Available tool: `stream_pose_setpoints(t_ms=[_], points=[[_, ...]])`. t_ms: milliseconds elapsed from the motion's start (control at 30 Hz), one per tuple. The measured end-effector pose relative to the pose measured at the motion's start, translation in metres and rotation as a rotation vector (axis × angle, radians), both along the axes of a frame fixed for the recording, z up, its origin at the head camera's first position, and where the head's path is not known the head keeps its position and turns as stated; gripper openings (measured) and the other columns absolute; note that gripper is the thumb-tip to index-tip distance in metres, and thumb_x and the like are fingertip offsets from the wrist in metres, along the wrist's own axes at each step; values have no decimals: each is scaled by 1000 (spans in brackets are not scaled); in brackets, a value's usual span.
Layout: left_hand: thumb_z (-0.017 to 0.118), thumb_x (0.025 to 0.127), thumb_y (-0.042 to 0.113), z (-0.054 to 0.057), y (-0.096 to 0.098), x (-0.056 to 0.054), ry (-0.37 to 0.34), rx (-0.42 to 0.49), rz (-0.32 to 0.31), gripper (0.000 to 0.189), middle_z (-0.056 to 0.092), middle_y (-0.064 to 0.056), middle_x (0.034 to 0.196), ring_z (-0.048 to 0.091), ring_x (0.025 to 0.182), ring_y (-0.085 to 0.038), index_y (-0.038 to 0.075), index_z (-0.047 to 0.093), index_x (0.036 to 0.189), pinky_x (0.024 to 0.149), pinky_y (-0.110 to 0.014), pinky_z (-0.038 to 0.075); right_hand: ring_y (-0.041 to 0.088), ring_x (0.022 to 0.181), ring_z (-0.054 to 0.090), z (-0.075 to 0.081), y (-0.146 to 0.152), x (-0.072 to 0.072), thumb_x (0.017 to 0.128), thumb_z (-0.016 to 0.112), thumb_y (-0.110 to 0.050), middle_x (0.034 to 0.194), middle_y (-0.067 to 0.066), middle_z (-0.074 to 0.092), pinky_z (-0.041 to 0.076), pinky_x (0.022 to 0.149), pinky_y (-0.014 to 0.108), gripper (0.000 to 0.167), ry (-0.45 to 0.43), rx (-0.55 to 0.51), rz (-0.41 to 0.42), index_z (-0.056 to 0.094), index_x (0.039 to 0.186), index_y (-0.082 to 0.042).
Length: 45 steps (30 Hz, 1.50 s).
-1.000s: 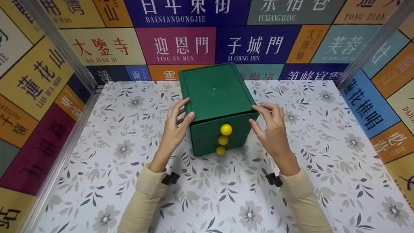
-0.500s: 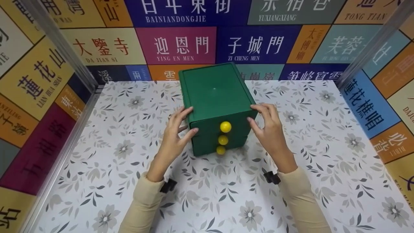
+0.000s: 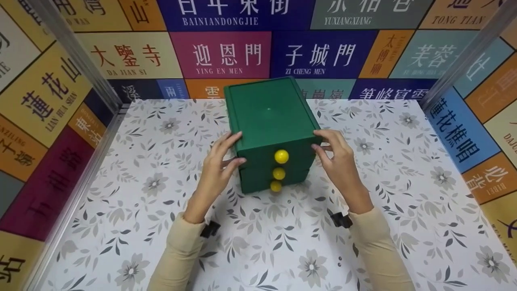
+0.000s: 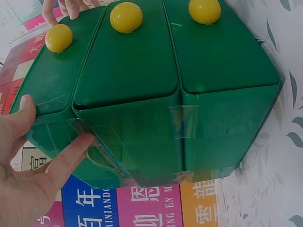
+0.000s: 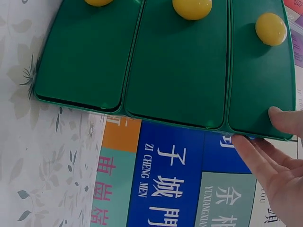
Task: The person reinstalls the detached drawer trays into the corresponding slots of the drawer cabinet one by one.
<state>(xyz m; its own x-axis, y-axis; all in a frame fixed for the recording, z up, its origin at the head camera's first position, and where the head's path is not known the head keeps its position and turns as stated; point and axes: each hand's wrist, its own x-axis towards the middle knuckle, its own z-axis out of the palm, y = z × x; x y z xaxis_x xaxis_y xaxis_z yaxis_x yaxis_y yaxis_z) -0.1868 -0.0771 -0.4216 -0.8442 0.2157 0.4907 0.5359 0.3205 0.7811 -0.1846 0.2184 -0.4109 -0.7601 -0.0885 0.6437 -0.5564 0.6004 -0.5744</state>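
Note:
A green cabinet (image 3: 266, 109) of three small drawers stands upright on the table, fronts facing me. Each drawer has a round yellow knob; the top knob (image 3: 281, 156) is nearest my hands. The top drawer (image 5: 262, 80) sits flush in its frame. My left hand (image 3: 216, 169) is at the upper left front corner, thumb (image 4: 27, 106) at the top drawer's front edge and index finger extended against the taped side. Across from it, my right hand (image 3: 340, 161) touches the upper right corner, thumb (image 5: 284, 120) on the drawer front and fingers along the side.
White tablecloth (image 3: 153, 226) with grey flowers and leaves lies under the cabinet. Panels printed with Chinese place names (image 3: 226, 54) rise behind and on both sides. Clear tape (image 4: 183, 120) crosses seams on the cabinet's left side. Black wrist mounts (image 3: 341, 219) sit at both cuffs.
The top drawer has slid in, closing the dark gap under the cabinet's top. My left hand has shifted slightly toward the front corner; the right hand stays at its corner.

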Motion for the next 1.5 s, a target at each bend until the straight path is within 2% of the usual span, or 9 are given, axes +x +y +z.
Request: stream_pose_setpoints(t_ms=[233,367,500,667,800,1000,1233,1400,1500], points=[[61,86,8,-1,-1,-13,-39,52,-45,54,35,-15,146,48,124,-29,10,45,138,84,-35,53,20,98,58,0,1,0,87,61,-4,111,13,56,48,80,12,31,24,17,-2,58,118,-6],[59,87,4,-2,-3,-23,-41,38,-59,54,35,-18,146,46,126,-31,4,43,138,90,-39,50,22,98,58,0,1,-2,86,61,-2,109,13,56,51,80,18,31,41,19,-4,58,117,-6],[56,89,10,-3,-5,-32,-19,20,-84,52,37,-12,147,44,129,-24,9,42,140,101,-37,42,23,98,58,-1,1,-3,86,61,-1,109,12,56,52,79,22,32,48,21,-3,58,117,-6],[48,95,17,-7,-6,-40,10,2,-134,49,36,-3,148,41,132,-17,16,38,143,107,-33,35,20,100,57,0,3,-3,88,60,-3,110,13,55,49,81,15,32,32,27,-6,57,119,-7],[43,97,17,-9,-3,-45,48,-39,-144,48,33,-2,149,35,136,-16,18,35,144,110,-34,31,19,101,57,-1,5,-5,89,58,-4,113,14,54,50,82,17,33,9,25,-5,55,122,-7],[42,97,10,-13,3,-54,137,-129,-127,49,33,-5,149,27,139,-19,16,33,145,113,-38,25,20,103,58,-7,10,-9,89,57,-2,117,13,53,52,81,28,43,-42,21,-19,49,129,-11],[40,98,14,-17,8,-64,160,-206,-125,49,29,-10,150,26,140,-26,22,27,145,111,-45,27,24,103,57,-16,16,-16,89,56,-1,128,14,47,51,84,34,54,-100,63,-19,35,137,-16],[44,96,10,-16,4,-67,131,-269,-189,59,19,-13,152,33,136,-24,24,16,147,108,-40,33,26,99,59,-20,17,-17,87,57,4,131,16,44,52,81,34,63,-105,110,-11,28,139,-16],[49,93,5,-15,2,-68,124,-300,-218,68,16,-10,153,37,134,-21,25,11,147,106,-34,36,26,98,59,-21,17,-17,86,58,6,133,16,43,53,80,33,67,-114,123,1,26,140,-17]])
